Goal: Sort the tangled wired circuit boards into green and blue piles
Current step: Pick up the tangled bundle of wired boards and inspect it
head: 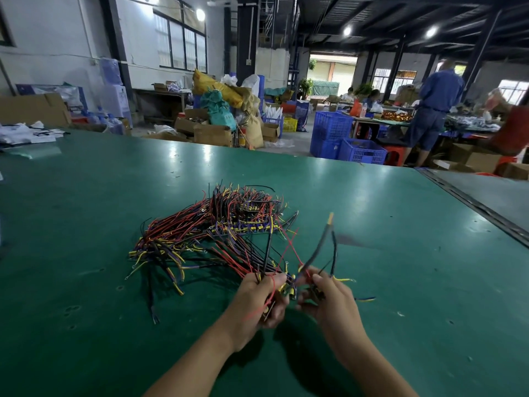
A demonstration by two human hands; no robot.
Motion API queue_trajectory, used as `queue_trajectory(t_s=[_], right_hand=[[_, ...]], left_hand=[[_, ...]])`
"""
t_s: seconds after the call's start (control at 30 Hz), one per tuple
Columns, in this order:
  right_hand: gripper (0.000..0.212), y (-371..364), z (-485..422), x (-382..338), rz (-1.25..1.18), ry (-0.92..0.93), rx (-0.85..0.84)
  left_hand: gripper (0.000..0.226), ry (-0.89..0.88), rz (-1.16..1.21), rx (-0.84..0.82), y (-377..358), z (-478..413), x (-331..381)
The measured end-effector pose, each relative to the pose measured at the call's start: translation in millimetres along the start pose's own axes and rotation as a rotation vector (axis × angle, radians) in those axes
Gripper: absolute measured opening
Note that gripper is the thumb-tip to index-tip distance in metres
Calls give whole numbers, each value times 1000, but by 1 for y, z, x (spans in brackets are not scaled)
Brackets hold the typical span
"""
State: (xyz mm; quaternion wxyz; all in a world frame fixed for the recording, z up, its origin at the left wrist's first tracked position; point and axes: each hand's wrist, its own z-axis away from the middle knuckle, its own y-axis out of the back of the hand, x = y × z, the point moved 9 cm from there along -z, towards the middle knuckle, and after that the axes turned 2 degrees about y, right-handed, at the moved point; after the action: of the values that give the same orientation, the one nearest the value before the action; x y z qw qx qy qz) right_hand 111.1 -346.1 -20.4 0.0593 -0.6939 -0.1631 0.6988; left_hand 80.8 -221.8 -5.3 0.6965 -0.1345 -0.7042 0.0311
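A tangled heap of wired circuit boards (pixel 217 230) with red, black, yellow and purple leads lies in the middle of the green table (pixel 400 253). My left hand (pixel 257 302) grips a small board with red and black wires that still run back into the heap. Just to its right, my right hand (pixel 326 299) pinches another wired board (pixel 316 292); its black leads (pixel 323 242) stick upward, blurred. The boards' colours are hidden by my fingers. The two hands are a few centimetres apart above the table's near part.
White papers (pixel 25 136) lie at the table's far left corner. A grey bench (pixel 492 196) adjoins the table's right edge. Beyond the far edge stand blue crates (pixel 343 138) and cardboard boxes (pixel 211 133). A person in blue (pixel 432 110) stands far right.
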Motion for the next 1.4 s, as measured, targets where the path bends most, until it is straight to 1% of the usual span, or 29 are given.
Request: queue_trajectory(t_s=[0.07,0.1,0.17,0.23,0.3,0.33,0.37,0.4,0.47,0.5,0.53,0.57,0.6,0.67,0.7,0.73,0.77,0.83,0.87,0.93,1.03,1.13,1.23,1.33,1.4], right_hand=[[32,7,-1,-7,-33,39,68],[40,9,-2,-10,-38,47,73],[55,10,-3,-9,-20,17,44],[58,5,-2,-2,-29,-59,-31],[56,-7,2,4,-89,-136,-150],[53,-13,4,4,-79,-155,-211],[50,-17,7,4,-5,-149,-265],[45,-18,8,3,129,-120,-299],[27,-17,10,-2,415,-2,-302],[16,-17,10,0,436,0,-290],[12,-19,12,2,386,-37,-296],[18,-24,14,7,322,-93,-332],[29,-30,17,11,269,-150,-382],[55,-33,19,16,184,-263,-417],[64,-29,17,20,136,-313,-378],[63,-23,13,22,85,-343,-309],[54,-17,9,21,38,-338,-242],[26,-11,6,17,-32,-305,-190],[18,-10,7,15,-70,-293,-187],[29,-10,7,11,-159,-283,-188],[36,-10,3,-2,-191,-185,-157],[37,-5,-1,-6,-171,-113,-111],[43,-10,3,-8,-82,-52,-146],[31,-22,8,-6,64,-24,-262],[31,-21,8,-4,98,-46,-277]], left_hand=[[29,33,13,92,6,0,-3],[30,37,38,127,9,-1,-3],[38,31,91,171,13,-3,-2],[40,31,76,189,14,-4,-1],[41,50,9,191,13,-3,-4],[42,59,-13,195,13,-3,-5],[42,62,-24,201,14,-2,-6],[43,62,-27,207,14,-2,-6],[43,72,-12,228,15,-1,-7],[41,85,2,250,17,-1,-9],[37,99,20,277,19,-1,-10],[33,106,33,299,21,-1,-12],[30,106,36,308,22,-1,-12],[29,100,28,291,21,-2,-12],[26,99,23,278,21,-3,-12],[24,98,18,267,20,-2,-11],[26,96,8,262,20,-2,-10],[31,92,-17,266,21,-2,-9],[34,88,-25,263,21,-2,-9],[36,90,-28,253,20,-2,-8],[30,87,-31,248,20,-2,-8],[33,64,-125,209,17,-1,-6],[32,25,-194,139,8,0,-4],[36,-1,-261,58,-1,1,-4],[37,-4,-282,-11,-5,2,-3]])
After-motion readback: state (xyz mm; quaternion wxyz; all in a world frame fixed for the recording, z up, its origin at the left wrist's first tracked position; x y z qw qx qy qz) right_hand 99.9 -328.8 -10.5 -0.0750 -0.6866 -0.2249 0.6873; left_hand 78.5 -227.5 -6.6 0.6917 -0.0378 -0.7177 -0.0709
